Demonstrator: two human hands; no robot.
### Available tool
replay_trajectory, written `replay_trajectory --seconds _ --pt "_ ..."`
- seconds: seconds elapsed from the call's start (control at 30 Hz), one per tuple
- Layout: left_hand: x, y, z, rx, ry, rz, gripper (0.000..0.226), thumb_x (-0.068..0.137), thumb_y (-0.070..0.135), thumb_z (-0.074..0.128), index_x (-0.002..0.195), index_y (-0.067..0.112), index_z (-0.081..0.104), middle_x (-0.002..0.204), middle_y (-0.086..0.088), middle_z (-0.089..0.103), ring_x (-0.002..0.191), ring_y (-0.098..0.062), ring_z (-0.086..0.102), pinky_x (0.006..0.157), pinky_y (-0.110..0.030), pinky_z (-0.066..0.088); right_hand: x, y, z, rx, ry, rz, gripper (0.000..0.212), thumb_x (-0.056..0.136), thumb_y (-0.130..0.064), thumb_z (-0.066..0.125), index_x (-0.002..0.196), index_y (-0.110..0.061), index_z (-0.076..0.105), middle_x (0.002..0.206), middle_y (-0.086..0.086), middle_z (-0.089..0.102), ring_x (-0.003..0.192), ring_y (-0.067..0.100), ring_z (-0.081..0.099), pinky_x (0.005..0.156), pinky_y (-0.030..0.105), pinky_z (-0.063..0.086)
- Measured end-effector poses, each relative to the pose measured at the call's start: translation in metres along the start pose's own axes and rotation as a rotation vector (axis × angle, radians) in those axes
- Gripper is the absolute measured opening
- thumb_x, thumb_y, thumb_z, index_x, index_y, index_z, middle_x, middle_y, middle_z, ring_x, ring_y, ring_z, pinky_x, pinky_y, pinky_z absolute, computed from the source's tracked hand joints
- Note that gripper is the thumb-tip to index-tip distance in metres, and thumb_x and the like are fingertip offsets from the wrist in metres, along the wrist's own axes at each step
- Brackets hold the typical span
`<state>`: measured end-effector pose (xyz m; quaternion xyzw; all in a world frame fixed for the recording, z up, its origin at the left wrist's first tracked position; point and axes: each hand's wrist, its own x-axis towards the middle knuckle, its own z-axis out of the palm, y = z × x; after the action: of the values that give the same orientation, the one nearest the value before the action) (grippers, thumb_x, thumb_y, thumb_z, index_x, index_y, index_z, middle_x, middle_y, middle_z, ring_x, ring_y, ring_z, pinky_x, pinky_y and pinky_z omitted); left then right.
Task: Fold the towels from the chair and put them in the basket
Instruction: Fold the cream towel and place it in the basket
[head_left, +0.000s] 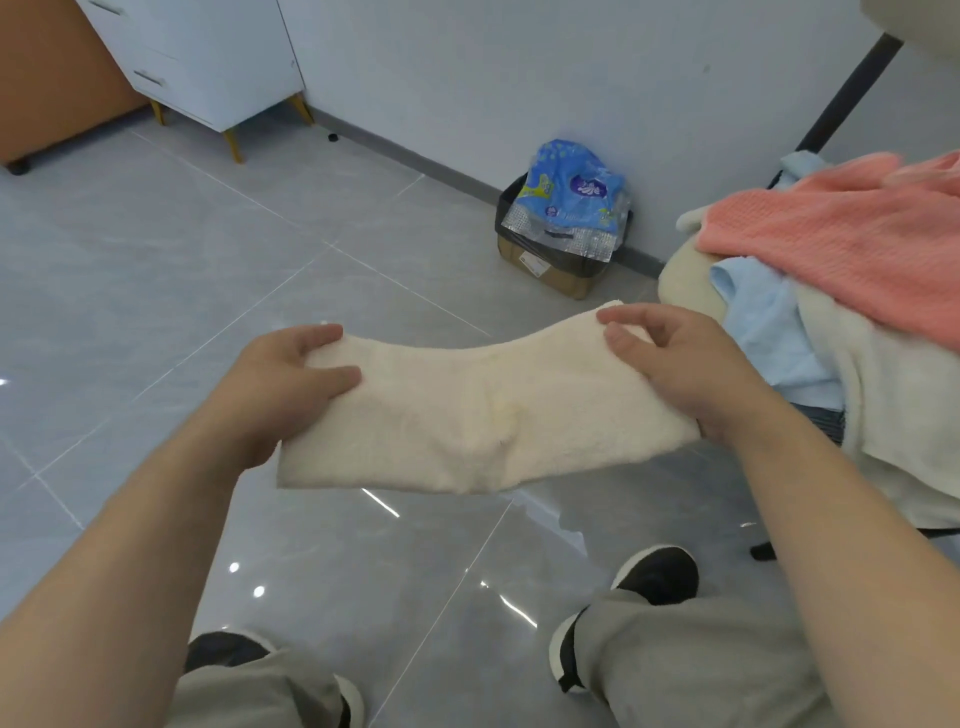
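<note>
Left hand (291, 379): gripped the left end of the towel (483, 410), thumb on top and fingers curled beneath.
Towel: hung in the air above the floor (208, 291), stretched between both hands just left of the chair (685, 280), and sagged in the middle.
Right hand (675, 364): pinched the towel's right end near its far corner.
Risk, left end: the near corner hung free below the hand. It could have drooped out of line and skewed the next fold.
Risk, middle: the cloth dipped and creased there. Folding over that would likely have left uneven edges, and a slackened pinch could have dropped the towel onto the floor.
Risk, right: the pink towel (841, 244) and blue towel (774, 332) lay draped loosely over the chair's edge. A passing elbow could have dragged them off.
Hidden, left: the left fingers were under the cloth.
Hidden, middle: how many layers the towel already had could not be told.
Hidden, right: the chair and its pile were cut off by the frame. The basket was nowhere in view, so the way to it could not be judged.
</note>
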<state>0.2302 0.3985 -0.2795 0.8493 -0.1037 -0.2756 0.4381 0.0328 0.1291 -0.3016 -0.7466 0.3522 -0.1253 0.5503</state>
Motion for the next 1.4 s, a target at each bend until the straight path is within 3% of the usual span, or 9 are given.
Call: replay_trajectory --seconds 0.13,0.33,0.43,0.57,0.7,0.9,1.13,1.23,1.4 --pt "0.001 -0.008 -0.008 -0.141 -0.092 -0.123 0.044 0.089 0.011 0.071 0.131 0.025 0.064 0.116 0.001 0.068 0.088 -0.015 0.069 0.064 -0.025 0.055 -0.001 0.000 0.001 0.162 -0.181 0.109 0.033 0.090 -0.013 0.070 0.121 -0.023 0.069 0.108 -0.009 0.075 0.086 0.004 0.071 0.067 0.018 0.056" --pt "0.011 -0.015 -0.027 -0.377 -0.034 -0.186 0.029 0.089 0.007 0.069 0.113 0.023 0.074 0.103 -0.003 0.075 0.065 -0.012 0.072 0.051 -0.024 0.056 0.008 -0.004 -0.004 0.416 -0.112 0.161 0.038 0.092 0.002 0.062 0.125 -0.015 0.066 0.110 -0.002 0.074 0.084 0.008 0.071 0.065 0.020 0.057" --pt "0.013 -0.020 -0.028 -0.373 -0.056 -0.279 0.019 0.091 0.012 0.068 0.106 0.019 0.077 0.106 -0.007 0.075 0.072 -0.018 0.070 0.050 -0.028 0.057 0.010 -0.006 0.005 0.384 -0.101 0.210 0.038 0.092 0.003 0.061 0.124 -0.016 0.067 0.106 0.000 0.073 0.075 0.006 0.072 0.058 0.019 0.055" --pt "0.013 -0.022 -0.030 -0.461 -0.115 -0.326 0.022 0.094 0.016 0.063 0.113 0.015 0.074 0.112 -0.005 0.074 0.090 -0.021 0.070 0.062 -0.033 0.058 0.009 -0.010 0.008 0.389 -0.056 0.244 0.034 0.093 0.002 0.061 0.122 -0.015 0.069 0.102 -0.002 0.070 0.066 0.004 0.070 0.054 0.017 0.053" --pt "0.009 -0.023 -0.023 -0.450 -0.070 -0.189 0.032 0.093 0.014 0.066 0.124 0.021 0.069 0.120 0.001 0.069 0.102 -0.012 0.066 0.079 -0.028 0.051 0.009 -0.013 0.010 0.397 -0.045 0.247 0.032 0.094 0.000 0.061 0.121 -0.015 0.069 0.098 -0.006 0.068 0.062 0.002 0.068 0.055 0.016 0.053" --pt "0.007 -0.026 -0.020 -0.038 0.047 0.059 0.046 0.091 0.030 0.070 0.134 0.044 0.058 0.133 0.010 0.054 0.110 -0.014 0.060 0.092 -0.032 0.048 0.012 -0.017 0.010 0.427 -0.053 0.219 0.035 0.091 -0.007 0.067 0.124 -0.017 0.068 0.109 -0.001 0.074 0.079 0.011 0.071 0.064 0.020 0.057" --pt "0.010 -0.023 -0.027 -0.444 -0.018 -0.112 0.048 0.086 0.006 0.073 0.131 0.020 0.064 0.117 -0.002 0.069 0.081 -0.013 0.074 0.060 -0.022 0.057 0.017 -0.008 0.011 0.276 -0.075 0.169 0.041 0.090 0.001 0.066 0.126 -0.018 0.067 0.118 -0.004 0.071 0.093 0.007 0.071 0.072 0.018 0.056" --pt "0.012 -0.028 -0.023 -0.291 -0.074 -0.153 0.057 0.082 0.013 0.079 0.135 0.024 0.061 0.116 0.006 0.066 0.096 -0.016 0.071 0.073 -0.027 0.056 0.018 -0.002 0.020 0.096 -0.091 0.160 0.044 0.091 -0.001 0.067 0.129 -0.022 0.065 0.118 -0.004 0.070 0.087 0.002 0.069 0.069 0.015 0.055" --pt "0.014 -0.030 -0.022 -0.215 -0.081 -0.154 0.067 0.078 0.016 0.082 0.139 0.028 0.056 0.126 0.005 0.062 0.104 -0.019 0.069 0.093 -0.039 0.055 0.020 -0.002 0.022 -0.183 -0.082 0.062 0.049 0.090 -0.016 0.072 0.133 -0.035 0.061 0.126 -0.007 0.064 0.109 0.010 0.063 0.094 0.029 0.050"
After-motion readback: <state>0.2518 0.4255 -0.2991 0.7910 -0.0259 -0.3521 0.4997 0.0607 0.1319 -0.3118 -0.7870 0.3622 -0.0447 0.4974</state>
